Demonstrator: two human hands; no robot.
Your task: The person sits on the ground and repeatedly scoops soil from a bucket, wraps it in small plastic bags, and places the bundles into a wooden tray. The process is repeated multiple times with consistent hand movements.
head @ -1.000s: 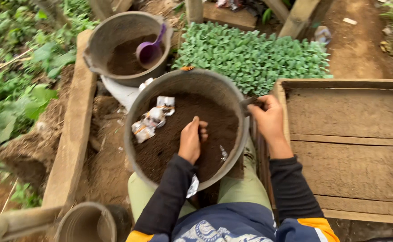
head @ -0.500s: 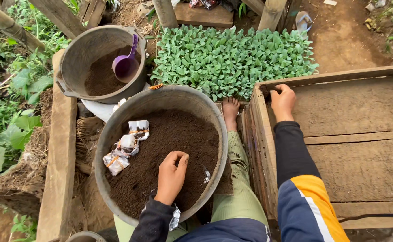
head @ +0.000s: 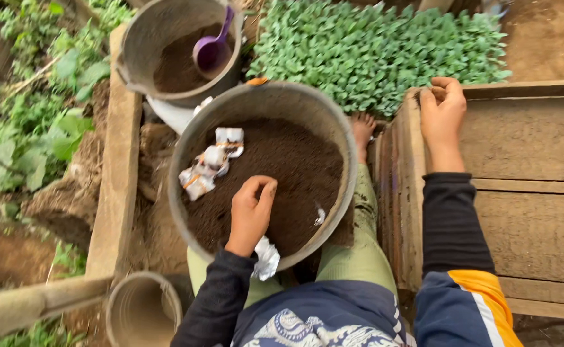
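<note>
Over big soil tub (head: 192,138) on lap: L hand (head: 251,209) cupped, fingers curled into soil (head: 295,160), holding nothing clear. R hand (head: 442,112) w/ fingers bent on wood tray (head: 519,148) corner, beside seedlings (head: 378,51).

One second earlier the right hand (head: 442,112) gripped the right rim of the large grey round bucket of dark soil (head: 266,103). Half a second earlier it had let go and lay inside the far left corner of the shallow wooden box (head: 526,186), on the soil there. Now it rested with curled fingers at that corner, against the box's far edge board. The left hand (head: 251,212) was first a closed fist, pressed in the soil near the bucket's middle; after that it lay more open, with bent fingers on the soil, nearer to the bucket's near edge.
</note>
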